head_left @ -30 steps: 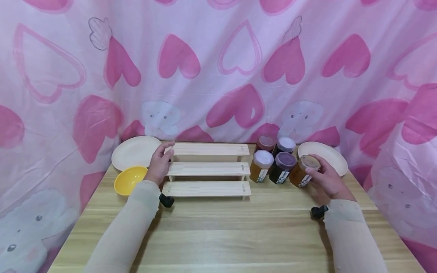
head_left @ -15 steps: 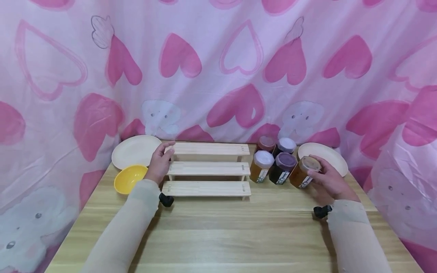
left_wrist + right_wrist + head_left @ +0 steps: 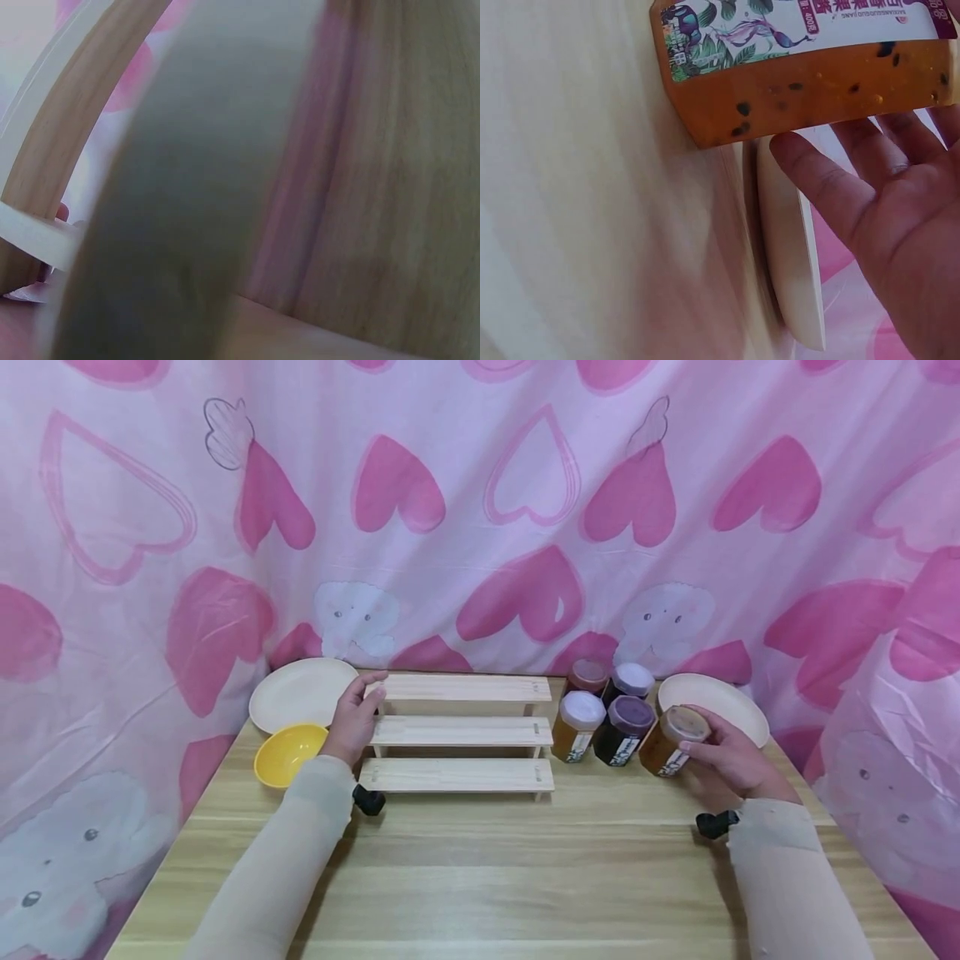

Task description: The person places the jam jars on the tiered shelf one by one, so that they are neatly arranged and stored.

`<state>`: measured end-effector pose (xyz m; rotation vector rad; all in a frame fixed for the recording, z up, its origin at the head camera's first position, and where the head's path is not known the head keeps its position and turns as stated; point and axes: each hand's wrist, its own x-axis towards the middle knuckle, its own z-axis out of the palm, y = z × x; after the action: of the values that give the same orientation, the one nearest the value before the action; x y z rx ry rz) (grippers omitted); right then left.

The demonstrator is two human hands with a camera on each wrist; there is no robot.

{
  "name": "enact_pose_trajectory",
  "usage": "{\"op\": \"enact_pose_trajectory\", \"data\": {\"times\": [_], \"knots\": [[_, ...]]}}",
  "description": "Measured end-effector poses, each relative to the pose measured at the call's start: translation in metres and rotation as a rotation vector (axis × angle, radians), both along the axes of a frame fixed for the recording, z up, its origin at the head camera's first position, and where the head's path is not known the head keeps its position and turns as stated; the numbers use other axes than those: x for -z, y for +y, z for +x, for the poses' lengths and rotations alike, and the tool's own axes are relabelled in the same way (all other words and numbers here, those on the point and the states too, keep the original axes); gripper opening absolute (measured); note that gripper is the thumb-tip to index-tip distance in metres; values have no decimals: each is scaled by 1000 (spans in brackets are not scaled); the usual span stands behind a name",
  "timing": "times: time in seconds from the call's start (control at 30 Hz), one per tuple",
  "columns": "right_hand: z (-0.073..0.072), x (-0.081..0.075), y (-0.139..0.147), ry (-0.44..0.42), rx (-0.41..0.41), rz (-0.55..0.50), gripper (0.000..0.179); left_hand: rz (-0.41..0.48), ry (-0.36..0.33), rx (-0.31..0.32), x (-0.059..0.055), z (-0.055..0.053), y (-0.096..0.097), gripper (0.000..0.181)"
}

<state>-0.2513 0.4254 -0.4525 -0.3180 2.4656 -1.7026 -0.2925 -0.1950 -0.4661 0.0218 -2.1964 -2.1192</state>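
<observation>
In the head view, my left hand (image 3: 354, 720) grips the left end of the top step of a three-tier wooden rack (image 3: 457, 731), thumb in front. A blurred tier (image 3: 187, 165) fills the middle of the left wrist view. My right hand (image 3: 731, 756) holds an amber jam jar (image 3: 663, 753) with a yellowish lid, thumb on its near side and fingers behind. Dark seeds and a printed label show on the jar (image 3: 810, 90) in the right wrist view. Beside it stands a dark jar with a purple lid (image 3: 626, 727).
An amber jar with a white lid (image 3: 576, 727) stands by the rack, with a red-lidded jar (image 3: 585, 677) and another white-lidded jar (image 3: 632, 681) behind. A yellow bowl (image 3: 288, 756) and cream plate (image 3: 300, 693) stand left; another plate (image 3: 723, 702) lies right. Pink curtain (image 3: 480, 568) surrounds the table.
My right hand has shifted slightly right and toward me, and the amber jar in it has moved a little away from the purple-lidded jar. The left hand stays on the rack.
</observation>
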Motion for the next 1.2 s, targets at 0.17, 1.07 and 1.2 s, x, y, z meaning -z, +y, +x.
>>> {"op": "enact_pose_trajectory", "data": {"times": [0.17,1.07,1.2], "knots": [[4,-1,-2,25,50,81,61,7,-5,0,-2,-1,1,41],[39,-45,-43,205,-181,-173,56,13,-53,9,-16,7,4,42],[41,-54,-57,207,-186,-162,57,11,-48,2,-11,4,3,41]]}}
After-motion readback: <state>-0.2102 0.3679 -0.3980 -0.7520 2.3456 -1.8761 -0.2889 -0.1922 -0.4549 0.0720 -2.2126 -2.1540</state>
